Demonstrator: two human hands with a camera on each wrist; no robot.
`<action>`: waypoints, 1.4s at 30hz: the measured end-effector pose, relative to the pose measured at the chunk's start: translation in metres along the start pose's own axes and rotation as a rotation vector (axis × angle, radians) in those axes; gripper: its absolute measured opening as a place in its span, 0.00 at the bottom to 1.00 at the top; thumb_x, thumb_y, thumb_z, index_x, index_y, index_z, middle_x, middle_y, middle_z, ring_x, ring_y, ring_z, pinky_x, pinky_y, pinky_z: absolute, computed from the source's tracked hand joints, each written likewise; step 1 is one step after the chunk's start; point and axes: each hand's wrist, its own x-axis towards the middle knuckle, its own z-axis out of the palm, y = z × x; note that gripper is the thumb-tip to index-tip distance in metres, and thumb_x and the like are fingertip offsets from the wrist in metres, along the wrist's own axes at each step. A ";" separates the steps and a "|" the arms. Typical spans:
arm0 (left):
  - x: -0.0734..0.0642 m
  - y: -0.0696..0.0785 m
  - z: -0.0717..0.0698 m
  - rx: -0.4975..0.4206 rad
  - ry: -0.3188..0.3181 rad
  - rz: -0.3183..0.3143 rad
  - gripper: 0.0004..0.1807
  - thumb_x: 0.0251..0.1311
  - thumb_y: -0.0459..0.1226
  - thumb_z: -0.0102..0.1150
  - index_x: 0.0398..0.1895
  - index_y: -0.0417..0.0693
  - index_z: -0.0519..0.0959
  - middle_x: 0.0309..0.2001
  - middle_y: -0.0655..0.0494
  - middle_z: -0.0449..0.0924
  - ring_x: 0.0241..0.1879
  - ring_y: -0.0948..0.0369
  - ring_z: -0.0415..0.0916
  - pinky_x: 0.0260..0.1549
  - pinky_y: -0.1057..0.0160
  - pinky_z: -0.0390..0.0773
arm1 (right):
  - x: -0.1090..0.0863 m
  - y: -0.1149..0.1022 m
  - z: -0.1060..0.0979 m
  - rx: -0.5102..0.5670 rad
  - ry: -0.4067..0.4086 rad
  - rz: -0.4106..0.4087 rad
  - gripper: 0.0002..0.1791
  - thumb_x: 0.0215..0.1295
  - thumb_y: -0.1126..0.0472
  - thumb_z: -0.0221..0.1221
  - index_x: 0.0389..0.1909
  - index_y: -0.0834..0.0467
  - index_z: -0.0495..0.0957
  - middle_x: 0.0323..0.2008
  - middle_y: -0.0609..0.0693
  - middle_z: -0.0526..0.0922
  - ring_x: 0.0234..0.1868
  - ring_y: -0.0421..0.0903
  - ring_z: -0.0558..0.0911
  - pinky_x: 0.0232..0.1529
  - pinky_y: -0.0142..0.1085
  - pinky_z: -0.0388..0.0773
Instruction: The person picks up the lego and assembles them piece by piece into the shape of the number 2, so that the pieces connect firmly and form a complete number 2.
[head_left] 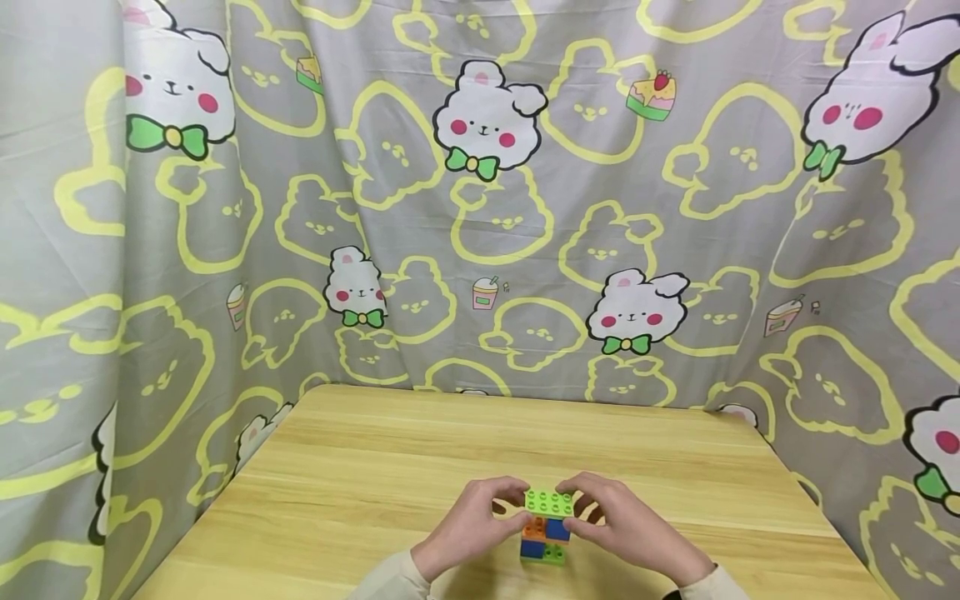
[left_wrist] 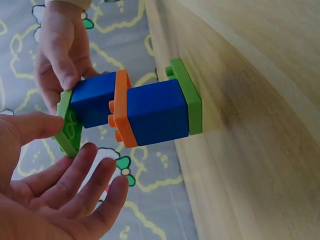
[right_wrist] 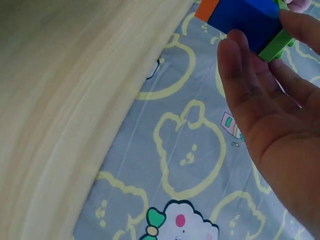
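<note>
A stack of toy building bricks stands upright on the table. Its base is a green plate, carrying a blue brick at one end. Above come an orange plate and a second blue brick, offset to the opposite end. A light green studded plate lies across the top. My left hand pinches the top plate's left end between thumb and fingers, the other fingers spread below. At the right end, my right hand grips the same plate, fingers beside the upper blue brick.
The wooden table extends beyond the stack to its back edge. A grey curtain with bunny prints hangs behind it and along both sides. Pale sleeves cover both forearms near the front.
</note>
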 end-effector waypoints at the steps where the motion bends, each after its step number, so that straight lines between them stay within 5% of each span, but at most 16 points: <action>1: 0.000 0.000 0.000 -0.027 -0.011 -0.003 0.17 0.64 0.41 0.69 0.53 0.46 0.83 0.43 0.60 0.88 0.44 0.65 0.83 0.39 0.68 0.82 | 0.000 0.001 0.000 0.006 0.000 0.001 0.22 0.71 0.47 0.63 0.59 0.54 0.78 0.53 0.50 0.82 0.43 0.36 0.83 0.38 0.31 0.82; 14: -0.002 0.000 -0.002 -0.157 -0.069 -0.034 0.11 0.66 0.38 0.67 0.49 0.46 0.81 0.42 0.60 0.85 0.43 0.66 0.84 0.42 0.70 0.83 | -0.002 0.013 0.000 0.263 -0.119 0.077 0.22 0.82 0.51 0.48 0.69 0.57 0.71 0.57 0.56 0.81 0.45 0.47 0.86 0.38 0.46 0.86; 24: -0.002 -0.003 -0.001 -0.174 -0.067 -0.039 0.12 0.65 0.37 0.67 0.49 0.45 0.81 0.44 0.57 0.86 0.43 0.65 0.85 0.41 0.70 0.83 | -0.001 0.020 0.005 0.422 -0.216 0.133 0.26 0.85 0.52 0.41 0.76 0.57 0.62 0.59 0.60 0.79 0.49 0.57 0.84 0.41 0.45 0.86; 42: -0.003 -0.001 -0.001 -0.141 -0.072 -0.018 0.18 0.65 0.38 0.67 0.56 0.41 0.83 0.46 0.56 0.86 0.42 0.64 0.86 0.40 0.71 0.83 | -0.002 0.023 0.008 0.500 -0.229 0.099 0.24 0.83 0.54 0.46 0.74 0.57 0.66 0.61 0.69 0.76 0.47 0.61 0.86 0.49 0.51 0.84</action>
